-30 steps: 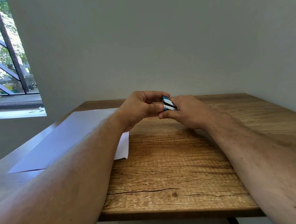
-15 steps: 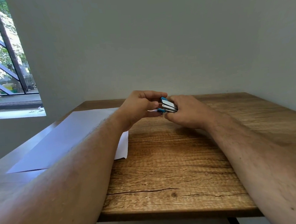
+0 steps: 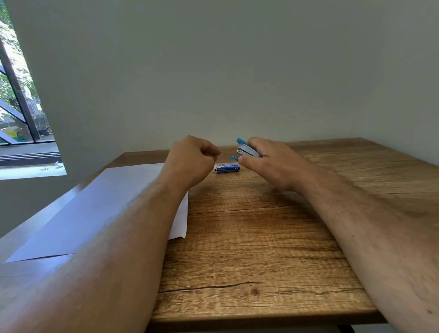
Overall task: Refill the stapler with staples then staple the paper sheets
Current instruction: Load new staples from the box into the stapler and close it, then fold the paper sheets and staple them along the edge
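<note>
My right hand point(image 3: 272, 162) holds a small blue and silver stapler point(image 3: 246, 150) just above the wooden table point(image 3: 244, 242), its blue jaws pointing left and slightly apart. My left hand point(image 3: 192, 160) hovers to the stapler's left with fingers curled closed; whether it pinches any staples I cannot tell. Between the two hands a small blue staple box point(image 3: 227, 167) lies flat on the table. White paper sheets point(image 3: 99, 208) lie on the table's left side, partly hidden under my left forearm.
A plain grey wall rises just behind the table's far edge. A window point(image 3: 3, 98) with dark bars is at the far left. The table's near edge runs across the lower view, with a crack in the wood near it.
My hands have separated: the left hand drew back leftward off the stapler, the right hand moved right with it. The staple box, hidden before, now shows between them.
</note>
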